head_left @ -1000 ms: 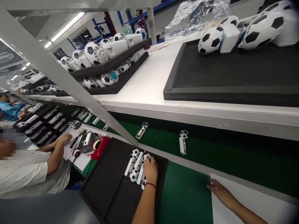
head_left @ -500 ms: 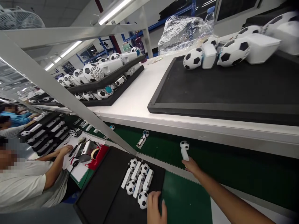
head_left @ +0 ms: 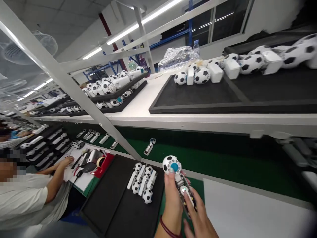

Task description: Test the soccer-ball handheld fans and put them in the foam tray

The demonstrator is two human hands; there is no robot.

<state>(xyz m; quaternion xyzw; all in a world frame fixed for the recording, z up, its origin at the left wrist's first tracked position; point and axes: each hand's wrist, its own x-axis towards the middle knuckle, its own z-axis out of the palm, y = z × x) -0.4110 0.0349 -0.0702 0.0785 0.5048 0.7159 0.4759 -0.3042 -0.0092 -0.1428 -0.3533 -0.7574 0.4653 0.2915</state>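
Note:
A football-patterned handheld fan (head_left: pixel 170 162) is in front of me, its round head up and left and its handle slanting down to the right. The handle side facing me lacks a cover and shows inner parts; a blue disc sits in the head. My left hand (head_left: pixel 172 190) grips it under the head, thumb near the blue disc. My right hand (head_left: pixel 198 210) is closed round the lower handle, fingers across the exposed side. To the left, a black tray (head_left: pixel 99 195) holds several white fans (head_left: pixel 142 180) with football heads, packed side by side.
An opened fan (head_left: pixel 150 146) lies on the green belt (head_left: pixel 193 145) beyond my hands. Above it runs a white shelf (head_left: pixel 138 102) with black trays of fans. A slanted metal post (head_left: pixel 99 122) crosses the left. A co-worker (head_left: pixel 27 195) sits at left by a red holder (head_left: pixel 105 164).
My right hand has drawn back from the belt with the fan, now turned open side toward me. My left hand has left the tray's edge and taken hold of the fan too.

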